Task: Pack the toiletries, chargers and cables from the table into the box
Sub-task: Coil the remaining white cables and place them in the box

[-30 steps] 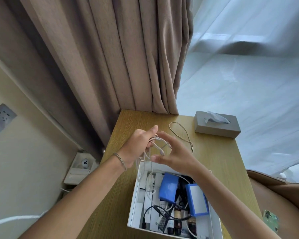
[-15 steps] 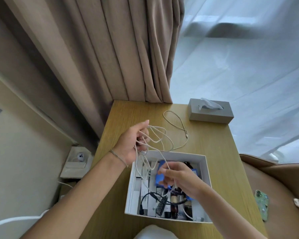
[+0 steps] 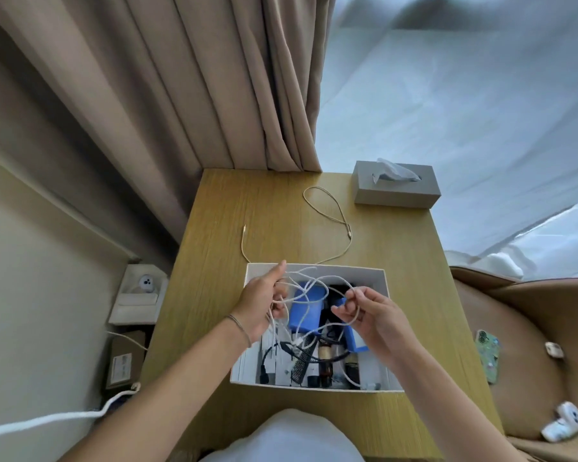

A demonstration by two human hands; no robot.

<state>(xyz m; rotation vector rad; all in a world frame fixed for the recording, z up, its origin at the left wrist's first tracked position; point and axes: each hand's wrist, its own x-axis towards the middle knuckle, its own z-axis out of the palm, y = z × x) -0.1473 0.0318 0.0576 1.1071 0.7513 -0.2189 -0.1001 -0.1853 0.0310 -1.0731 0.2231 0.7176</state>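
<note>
The right hand (image 3: pixel 371 315) is pinching a strand of the white cable (image 3: pixel 309 288) between thumb and fingertips, and the left hand (image 3: pixel 264 301) is gripping the gathered loops, its forefinger sticking out toward the table's far edge. A moment ago the right hand was down inside the box (image 3: pixel 386 285); now it is lifting a strand above it, so the person is probably bundling the cable before dropping it in. The tangle is hanging over the box's far half, running roughly left to right between the hands, its loose end trailing down among the packed things. A beige cable (image 3: pixel 342 215) is lying on the table (image 3: pixel 214 261) beyond the box, near the tissue box (image 3: pixel 396 188), unpacked.
</note>
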